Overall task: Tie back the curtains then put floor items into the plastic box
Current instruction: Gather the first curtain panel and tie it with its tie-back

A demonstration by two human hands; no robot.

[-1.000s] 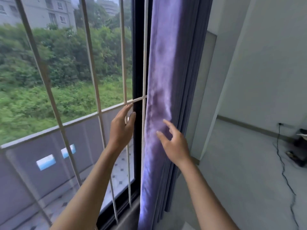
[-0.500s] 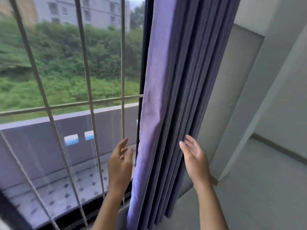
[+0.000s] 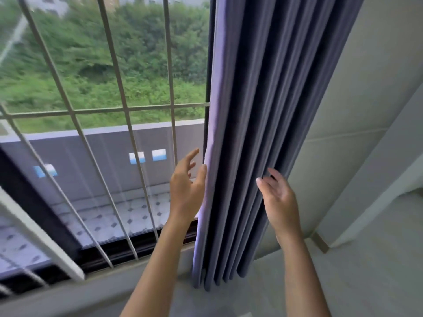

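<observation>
Both hands are raised on either side of the gathered curtain (image 3: 263, 133), palms turned in toward it as if to bracket the folds. On the left edge of the fabric, the left hand (image 3: 186, 186) has its fingers straight and slightly spread, holding nothing; its thumb lies against the pale purple leading edge, while the fingertips point up toward the window bars (image 3: 123, 110). On the far right side of the pleats, the right hand (image 3: 278, 197) is likewise relaxed and wide, fingers loosely extended, their tips touching or just beside the outermost dark fold; I cannot tell whether they press it. Neither hand has closed on cloth.

That curtain hangs in tight vertical pleats from the top of the view down to the floor (image 3: 343, 271), bunched against the right end of the window beside the white wall (image 3: 354, 110). It looks pushed fully aside, so the hands seem placed to squeeze the bundle together from both flanks, the natural grip before binding it.

No tie-back, cord or hook shows in view, so the tying step appears not yet done. The plastic box and any floor items are out of sight; only bare pale floor is visible near the curtain's hem. Beyond the bars lie a balcony parapet (image 3: 103, 143) and green bushes.
</observation>
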